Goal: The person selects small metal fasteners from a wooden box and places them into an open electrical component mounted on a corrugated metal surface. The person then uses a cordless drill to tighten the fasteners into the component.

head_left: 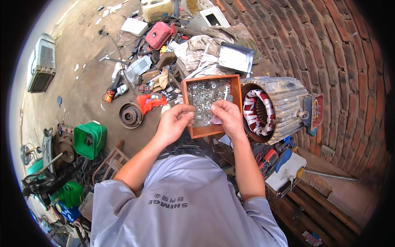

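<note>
A shallow wooden box (235, 87), reddish brown, is in front of me, filled with small metal nuts, washers and bolts (201, 92). My left hand (176, 122) is over its left side, thumb and fingers pinched together. Over the right part of the box, my right hand (228, 117) is also closed, thumb against the forefinger. Whatever either pinch holds is too small or hidden to make out. A scrap of pinkish material (215, 120) shows under the right fingers. Close to the right of the box lies a large ribbed motor housing (284, 105) with wrapped red-and-white windings (250, 108).
Beyond the box is a heap with a red fuel tank (158, 35), an open metal case (235, 58) and cloth (193, 53). A brick wall (341, 78) bounds the right. A round metal part (131, 115) and a green bucket (98, 138) stand to the left.
</note>
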Available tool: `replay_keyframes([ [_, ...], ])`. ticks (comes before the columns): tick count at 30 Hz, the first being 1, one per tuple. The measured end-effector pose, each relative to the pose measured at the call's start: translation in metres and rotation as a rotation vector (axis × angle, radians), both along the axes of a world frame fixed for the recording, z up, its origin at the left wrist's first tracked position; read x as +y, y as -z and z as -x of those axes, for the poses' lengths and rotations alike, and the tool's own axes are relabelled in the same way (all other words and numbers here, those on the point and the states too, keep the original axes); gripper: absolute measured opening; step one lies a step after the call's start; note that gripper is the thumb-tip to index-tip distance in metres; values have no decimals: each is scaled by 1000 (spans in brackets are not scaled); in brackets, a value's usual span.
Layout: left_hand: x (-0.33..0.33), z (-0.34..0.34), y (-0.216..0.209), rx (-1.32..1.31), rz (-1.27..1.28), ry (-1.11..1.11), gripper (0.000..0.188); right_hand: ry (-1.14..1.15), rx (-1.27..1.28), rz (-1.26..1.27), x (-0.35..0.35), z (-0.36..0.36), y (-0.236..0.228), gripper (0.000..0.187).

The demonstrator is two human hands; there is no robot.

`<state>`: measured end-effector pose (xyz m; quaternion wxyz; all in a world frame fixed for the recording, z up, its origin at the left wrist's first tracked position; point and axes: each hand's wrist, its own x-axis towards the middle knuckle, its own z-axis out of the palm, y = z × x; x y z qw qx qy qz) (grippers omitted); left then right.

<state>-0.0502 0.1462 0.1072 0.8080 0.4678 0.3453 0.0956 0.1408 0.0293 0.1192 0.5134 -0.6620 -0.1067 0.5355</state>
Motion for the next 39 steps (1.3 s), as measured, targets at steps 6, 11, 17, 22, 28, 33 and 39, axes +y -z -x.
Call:
replay_keyframes([
  [6,-12,-34,-17,-165,170,59,27,81,133,-209,-21,12,-27,16],
  [11,-16,-40,-13,-134,262,43,23,106,48,-191,-26,18,-29,16],
  [17,-17,-39,-12,-84,317,35,18,130,-94,-73,-29,29,-27,16],
  [22,-20,-42,-17,27,286,36,17,144,-426,17,-29,41,-17,15],
  [28,-17,-42,-19,6,470,-53,17,275,-167,-37,-30,40,-24,17],
  [33,-19,-40,-15,-34,507,-55,13,245,-184,-66,-32,39,-23,17],
  [39,-20,-40,-18,-22,455,-59,14,242,-168,-70,-32,39,-22,17],
])
